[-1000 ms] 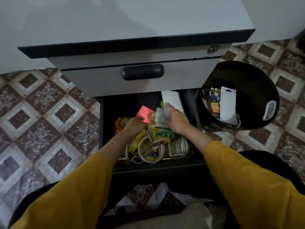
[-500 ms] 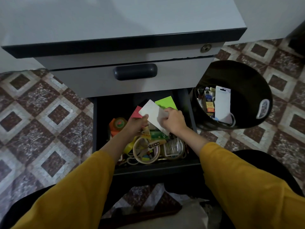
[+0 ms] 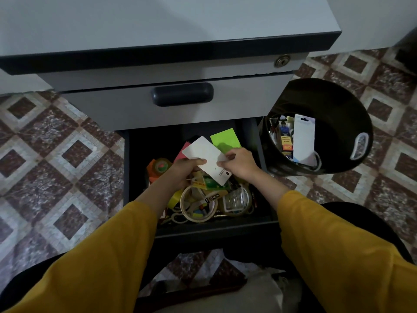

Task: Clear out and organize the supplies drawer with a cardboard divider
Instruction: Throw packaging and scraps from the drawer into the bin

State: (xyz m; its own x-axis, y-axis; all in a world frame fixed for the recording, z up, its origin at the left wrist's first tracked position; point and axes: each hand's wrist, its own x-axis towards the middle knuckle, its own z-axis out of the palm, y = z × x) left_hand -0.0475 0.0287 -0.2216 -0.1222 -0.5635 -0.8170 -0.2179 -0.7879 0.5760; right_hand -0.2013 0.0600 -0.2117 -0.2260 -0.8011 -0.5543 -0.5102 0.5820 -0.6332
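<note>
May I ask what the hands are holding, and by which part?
One white card, pinched at opposite long edges: left hand on the left side, right hand on the right.

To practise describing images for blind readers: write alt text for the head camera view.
A person's left hand and right hand hold a white card above an open drawer crammed with tape rolls and coloured paper. A black bin holding packaging stands on the tiled floor right of the drawer.
</note>
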